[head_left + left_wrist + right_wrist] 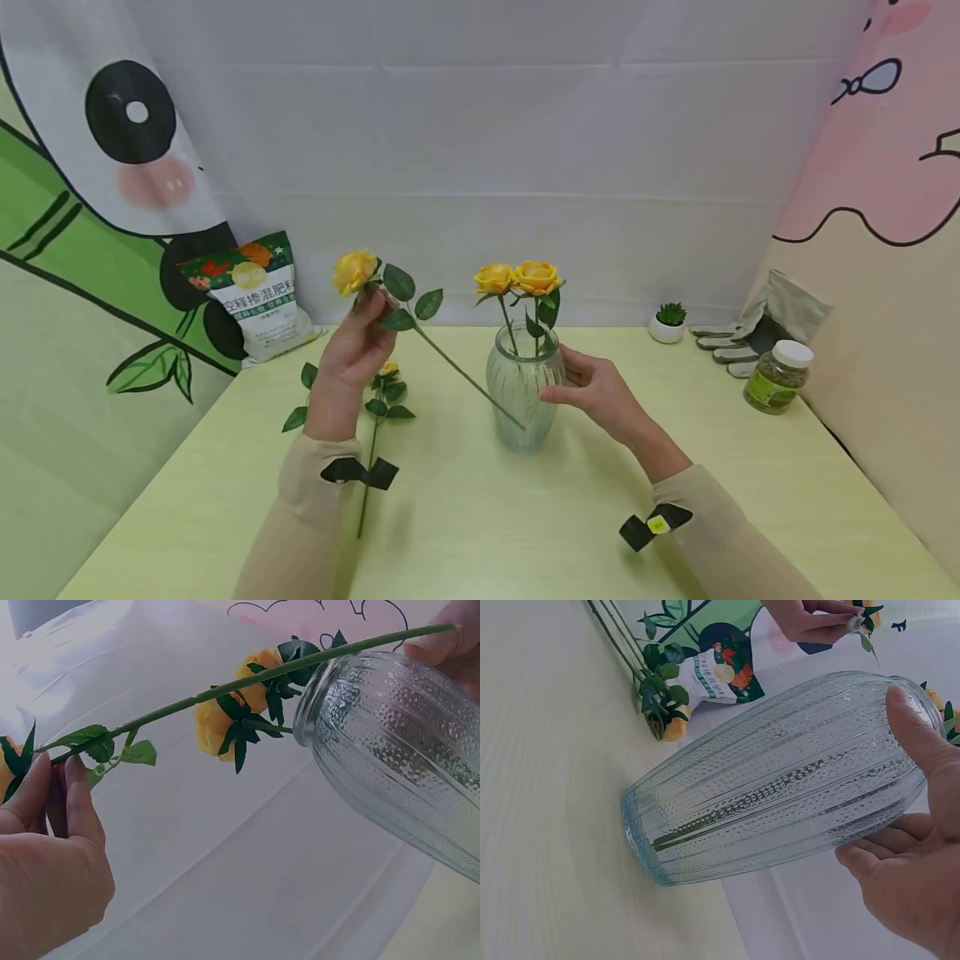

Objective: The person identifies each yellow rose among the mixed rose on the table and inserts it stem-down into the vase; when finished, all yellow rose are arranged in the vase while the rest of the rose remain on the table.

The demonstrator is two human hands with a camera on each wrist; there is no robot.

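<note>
Slanting, the held rose [450, 361] points bloom [355, 272] up-left, stem tip [521, 426] down-right.

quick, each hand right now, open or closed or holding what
Left hand: closed, pinching a yellow rose by its stem.
Right hand: holding the glass vase by its side between thumb and fingers.

on the worktop [450, 517] a vase [531, 383] stands between the left hand [354, 346] and the right hand [600, 392], two roses [536, 277] in it. a held rose [356, 272] is in the left hand, its stem crossing before the vase in the head view. loose roses [395, 391] lie left of the vase. back left is a bag [266, 304]; back right, a potted plant [667, 327], gloves [780, 307] right of it, a jar [776, 379] before the gloves.
</note>
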